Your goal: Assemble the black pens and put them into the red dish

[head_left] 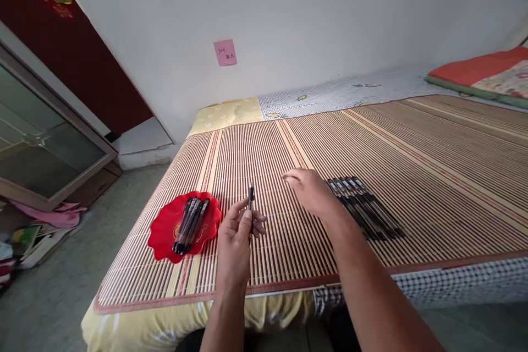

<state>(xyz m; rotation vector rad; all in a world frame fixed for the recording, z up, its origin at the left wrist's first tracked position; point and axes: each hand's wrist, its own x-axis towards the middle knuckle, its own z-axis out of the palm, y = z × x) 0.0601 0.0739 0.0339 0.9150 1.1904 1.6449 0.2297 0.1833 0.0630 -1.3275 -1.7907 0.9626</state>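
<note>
Upright between the thumb and fingers of my left hand [238,228] is a black pen [251,195], its silvery writing tip pointing up and bare of any cap. My right hand [309,190] hovers to the right of it, apart from the pen, with thumb and fingers drawn together in a pinch. What lies in that pinch, if anything, is too small to make out. Beyond my right wrist, several black pens [367,209] lie side by side in a slanted row on the mat, partly hidden by my forearm. Several more pens [192,225] rest in a red scalloped plate [163,231] on the left.
A striped bamboo mat [264,154] covers the bed, over yellow and checked sheets. Folded bedding [482,74] lies at the far right. A pink note [225,53] sticks to the white wall. At left stand a glass-paned door [45,143] and items on the floor.
</note>
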